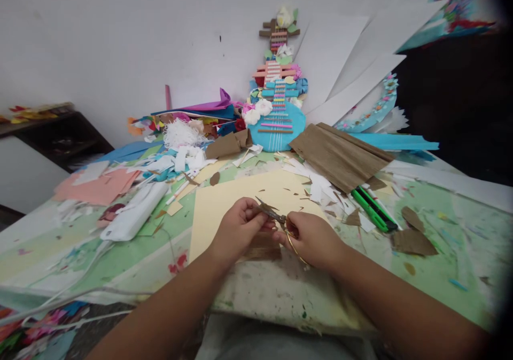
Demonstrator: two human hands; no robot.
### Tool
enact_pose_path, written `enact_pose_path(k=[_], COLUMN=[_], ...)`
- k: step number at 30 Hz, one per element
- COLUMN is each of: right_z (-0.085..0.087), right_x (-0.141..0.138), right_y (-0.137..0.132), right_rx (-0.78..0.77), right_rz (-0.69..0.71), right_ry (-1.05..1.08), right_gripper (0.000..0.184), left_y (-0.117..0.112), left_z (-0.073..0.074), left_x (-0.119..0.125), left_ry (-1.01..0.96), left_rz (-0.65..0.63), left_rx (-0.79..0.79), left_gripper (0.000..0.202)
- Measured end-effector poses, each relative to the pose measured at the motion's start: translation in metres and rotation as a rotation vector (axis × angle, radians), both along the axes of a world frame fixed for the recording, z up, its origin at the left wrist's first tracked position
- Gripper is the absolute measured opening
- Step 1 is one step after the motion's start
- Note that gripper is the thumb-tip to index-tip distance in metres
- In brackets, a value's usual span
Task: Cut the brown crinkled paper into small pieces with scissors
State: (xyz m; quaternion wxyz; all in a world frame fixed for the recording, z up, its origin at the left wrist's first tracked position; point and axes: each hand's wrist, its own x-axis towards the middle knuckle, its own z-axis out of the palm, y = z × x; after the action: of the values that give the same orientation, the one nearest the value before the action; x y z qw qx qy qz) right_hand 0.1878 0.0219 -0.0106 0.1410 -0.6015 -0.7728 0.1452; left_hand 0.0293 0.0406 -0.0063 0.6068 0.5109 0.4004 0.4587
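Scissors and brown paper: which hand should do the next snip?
Right, probably. The right hand holds the scissors, with the blades pointing at the brown paper. The left hand pinches that paper and looks best placed to keep it steady.

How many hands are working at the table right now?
2. The left hand pinches the brown paper near the table edge. The right hand, just beside it, holds the scissors against the paper. No other person's hands show.
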Motion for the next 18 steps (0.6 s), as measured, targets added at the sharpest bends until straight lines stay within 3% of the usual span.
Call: enact_pose_path(k=[9, 14, 18], right_z=[0.003, 0.005, 0.004], right_x=[0.0, 0.0, 0.0], right_y=[0.0, -0.001, -0.002], right_rx=[0.009, 0.011, 0.006], right_rz=[-0.005, 0.001, 0.007], right_ry=[-0.027, -0.045, -0.052], right_gripper=[0.033, 0.038, 0.037], left_y=[-0.002, -0.002, -0.001], left_z=[0.0, 0.008, 0.01], left_x=[-0.002, -0.008, -0.009], left_ry=[-0.04, 0.096, 0.198], left_rz=[0.038, -0.032, 0.0], left_rx=[0.037, 0.025, 0.05], left_gripper=[0.024, 0.013, 0.011])
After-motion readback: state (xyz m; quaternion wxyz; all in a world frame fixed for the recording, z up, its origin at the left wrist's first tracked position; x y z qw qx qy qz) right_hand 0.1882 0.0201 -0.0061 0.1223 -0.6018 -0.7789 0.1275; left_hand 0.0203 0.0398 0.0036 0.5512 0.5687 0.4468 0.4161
